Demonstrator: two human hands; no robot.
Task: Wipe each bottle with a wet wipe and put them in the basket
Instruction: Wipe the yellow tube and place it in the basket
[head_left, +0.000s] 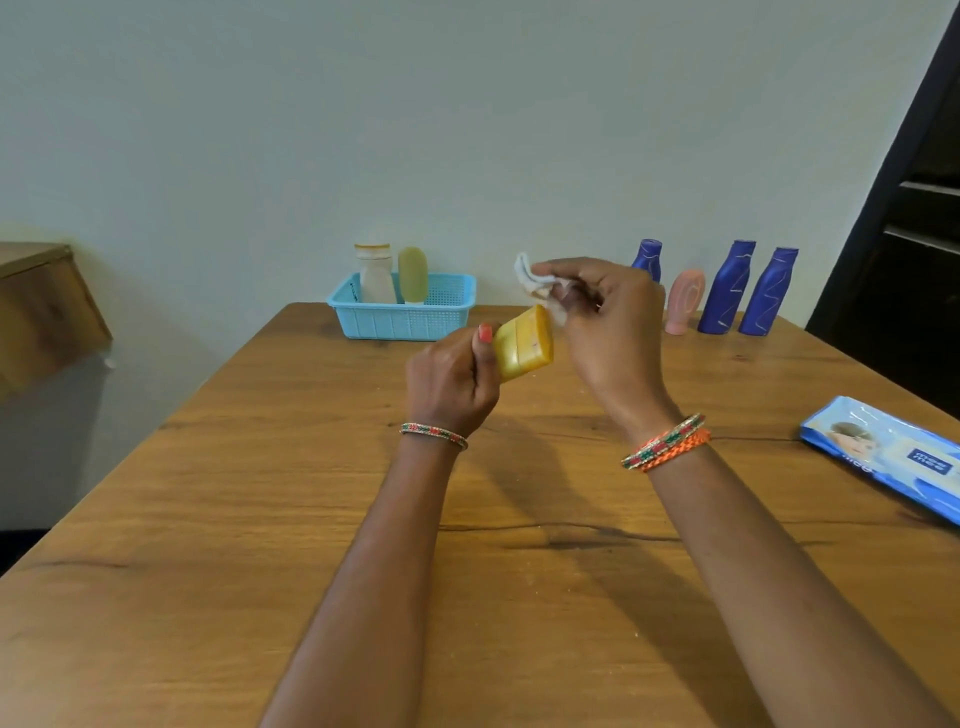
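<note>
You work at the wooden table (260, 519); its far edge carries the blue basket (402, 317). Two bottles already stand in it, a white bottle (376, 278) and a green bottle (413, 274). Right of the basket, three blue bottles (727, 291) and a pink bottle (684, 301) wait (one blue half hidden). Just in front of the basket, your left hand (449, 382) grips the yellow bottle (522, 344), fingers curled around it, while your right hand (605, 312) pinches the wet wipe (535, 283) at its tip.

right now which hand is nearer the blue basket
Left. The left hand, holding the yellow bottle, sits just in front of the basket; the right hand is off to its right.
</note>
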